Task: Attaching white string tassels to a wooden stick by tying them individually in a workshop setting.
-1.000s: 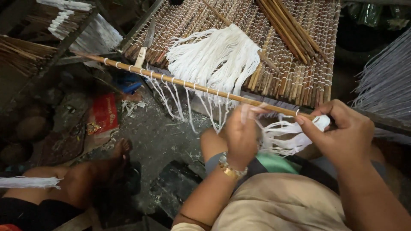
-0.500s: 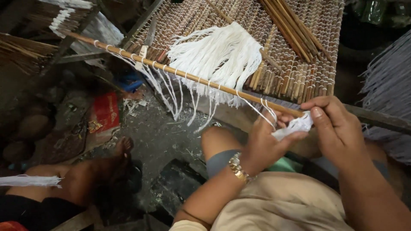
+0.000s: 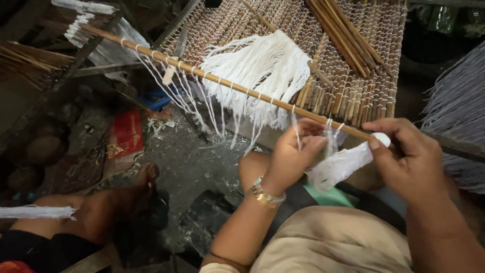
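A mat of thin bamboo sticks (image 3: 348,60) lies stretched ahead of me, bound with white string. A long bamboo rod (image 3: 202,71) runs across its near edge with white strings looped over it, and a thick hank of white strings (image 3: 262,71) hangs from the middle. My left hand (image 3: 290,154), with a gold bracelet on the wrist, pinches a single white strand just below the rod. My right hand (image 3: 404,156) grips a small bundle of white string (image 3: 341,164) by its end, close to the rod's right part.
Another person's bare leg and foot (image 3: 116,199) rest on the dirt floor at the left. A red packet (image 3: 126,136) lies on the ground beyond it. Loose sticks (image 3: 348,35) lie on the mat. Grey strands (image 3: 454,116) hang at the right.
The view has shifted a little. My left hand moved up from my knee to pinch a strand below the rod. My right hand still holds the white bundle, now slightly lower.
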